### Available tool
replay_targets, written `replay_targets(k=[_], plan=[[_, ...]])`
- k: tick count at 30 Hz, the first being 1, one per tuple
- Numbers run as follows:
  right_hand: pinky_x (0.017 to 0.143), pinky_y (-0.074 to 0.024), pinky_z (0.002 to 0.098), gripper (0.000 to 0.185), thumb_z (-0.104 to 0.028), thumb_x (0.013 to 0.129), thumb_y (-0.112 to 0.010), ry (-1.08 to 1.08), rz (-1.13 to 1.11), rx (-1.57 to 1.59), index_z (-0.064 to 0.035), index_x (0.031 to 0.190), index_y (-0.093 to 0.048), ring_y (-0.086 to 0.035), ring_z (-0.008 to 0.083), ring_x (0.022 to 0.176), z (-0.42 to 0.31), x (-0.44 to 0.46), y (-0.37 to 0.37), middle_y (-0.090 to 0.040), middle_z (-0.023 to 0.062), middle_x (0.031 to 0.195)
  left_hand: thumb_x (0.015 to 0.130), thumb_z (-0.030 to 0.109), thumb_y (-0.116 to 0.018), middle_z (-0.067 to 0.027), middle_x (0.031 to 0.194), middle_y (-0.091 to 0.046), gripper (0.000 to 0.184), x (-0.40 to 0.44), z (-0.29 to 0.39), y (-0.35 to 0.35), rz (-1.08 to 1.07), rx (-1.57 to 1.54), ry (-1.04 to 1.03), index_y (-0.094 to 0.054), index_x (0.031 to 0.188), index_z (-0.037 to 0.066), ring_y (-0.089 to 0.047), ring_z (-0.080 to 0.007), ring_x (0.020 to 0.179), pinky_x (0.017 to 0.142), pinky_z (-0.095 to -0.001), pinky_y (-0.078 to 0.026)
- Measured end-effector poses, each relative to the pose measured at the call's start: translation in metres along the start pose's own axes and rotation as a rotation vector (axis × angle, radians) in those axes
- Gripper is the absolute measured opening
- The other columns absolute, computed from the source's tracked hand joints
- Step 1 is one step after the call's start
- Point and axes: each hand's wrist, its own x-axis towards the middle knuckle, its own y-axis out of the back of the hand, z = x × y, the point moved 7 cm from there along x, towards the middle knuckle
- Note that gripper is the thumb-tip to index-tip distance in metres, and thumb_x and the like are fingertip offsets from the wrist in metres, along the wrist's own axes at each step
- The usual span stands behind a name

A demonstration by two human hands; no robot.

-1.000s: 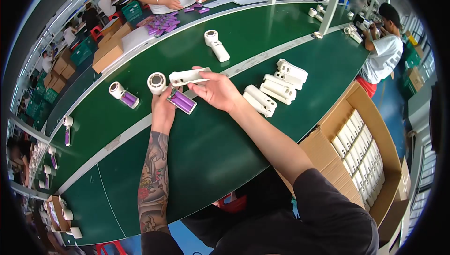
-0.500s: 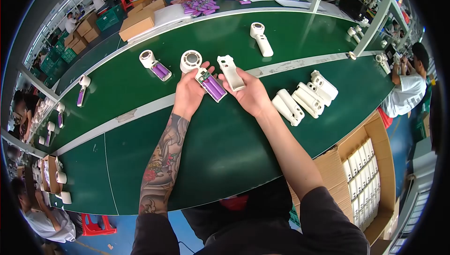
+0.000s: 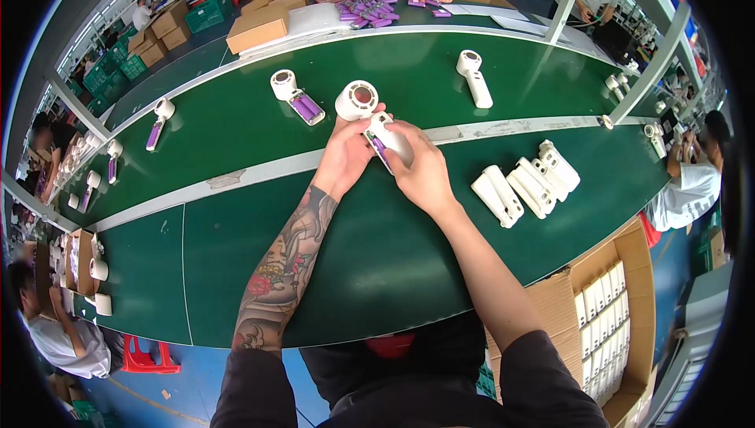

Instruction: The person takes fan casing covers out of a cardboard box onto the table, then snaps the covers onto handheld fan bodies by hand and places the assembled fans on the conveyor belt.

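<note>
Cover (image 3: 398, 145) has reached the fan (image 3: 360, 101); rightmost shirt print (image 3: 682, 201) is blurred.

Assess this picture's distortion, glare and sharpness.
Head view: fisheye distortion bows the glossy green table, with black closing in at the corners; head view: pale glare shows toward the table's near edge; head view: the white, round-headed plastic device in the left hand looks fairly crisp, while the small white parts at far left are too soft to tell apart.

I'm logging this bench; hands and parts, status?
Left hand holds fan. Right hand holds cover against it. Purple batteries partly showing. Nothing visibly in the way.
</note>
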Motion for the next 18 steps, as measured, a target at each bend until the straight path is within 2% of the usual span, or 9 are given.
replay_targets(k=[6,10,16,18], plan=[[0.088,-0.0527,0.0337,0.048,-0.001,0.084,-0.07,-0.015,-0.042,-0.125,-0.0099,0.13,-0.058,-0.066,0.0248,0.105,-0.008,-0.006,-0.011,-0.061,0.0099,0.134,0.089,-0.001,-0.054,-0.0168,0.139,-0.056,0.064,-0.005,0.003,-0.004,-0.015,0.085,-0.069,-0.034,0.149,0.011,-0.055,-0.0308,0.127,0.107,-0.0421,-0.044],[0.086,-0.0537,0.0384,0.043,-0.008,0.085,-0.071,-0.026,-0.049,-0.037,-0.0101,0.127,-0.06,-0.068,0.029,0.103,-0.007,-0.005,-0.009,-0.062,0.013,0.129,0.087,-0.005,-0.054,-0.0174,0.14,-0.055,0.069,-0.002,0.003,-0.001,-0.038,0.113,-0.09,-0.032,0.15,0.01,-0.053,-0.0296,0.129,0.108,-0.0421,-0.044],[0.085,-0.0539,0.0383,0.046,-0.009,0.086,-0.071,-0.132,-0.007,0.142,-0.0069,0.129,-0.055,-0.068,0.0299,0.099,0.008,-0.002,-0.008,-0.064,0.014,0.125,0.085,-0.009,-0.053,-0.0176,0.141,-0.054,0.072,-0.005,0.01,-0.01,-0.074,0.233,-0.047,-0.031,0.151,0.01,-0.052,-0.0284,0.13,0.108,-0.0421,-0.044],[0.084,-0.0536,0.0388,0.046,-0.008,0.087,-0.07,-0.24,-0.136,0.275,-0.0052,0.129,-0.051,-0.068,0.0306,0.098,0.021,0.002,-0.014,-0.065,0.015,0.119,0.087,-0.007,-0.054,-0.0169,0.14,-0.056,0.069,-0.006,0.015,-0.015,-0.103,0.312,-0.026,-0.032,0.15,0.009,-0.053,-0.0275,0.129,0.108,-0.0418,-0.043]])
